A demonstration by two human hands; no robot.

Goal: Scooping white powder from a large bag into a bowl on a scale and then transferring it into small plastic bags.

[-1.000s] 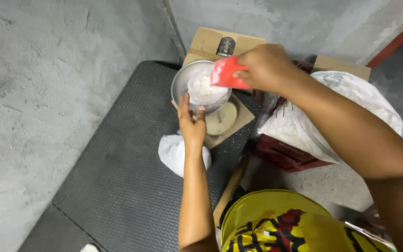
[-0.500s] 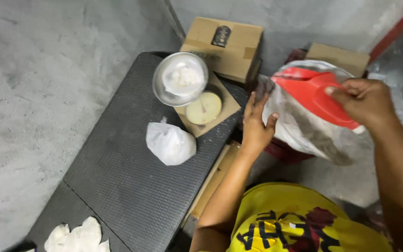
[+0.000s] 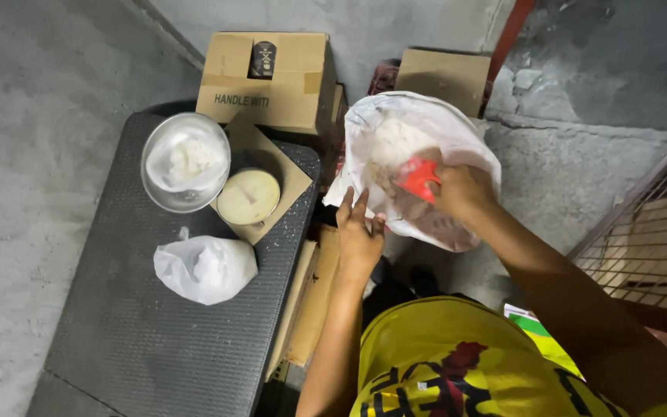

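My right hand (image 3: 461, 189) is inside a large white plastic sack of white powder (image 3: 395, 143) and grips a red scoop (image 3: 417, 177). My left hand (image 3: 358, 235) holds the sack's near left edge, fingers spread against the plastic. To the left, a metal bowl (image 3: 156, 197) lined with a clear bag of white powder sits on a dial scale (image 3: 248, 197) that rests on cardboard. A tied white bag of powder (image 3: 206, 268) lies in front of the bowl on the black textured mat (image 3: 133, 347).
A cardboard box (image 3: 268, 73) with a dark bottle on top stands behind the scale. Another box (image 3: 445, 73) stands behind the sack. Flat cardboard (image 3: 314, 301) leans beside the mat. A wire rack (image 3: 650, 224) is at the right. The floor is grey concrete.
My right hand carried the red scoop from the bowl over to the sack and pushed it down into the powder. My left hand left the bowl and took the sack's edge.
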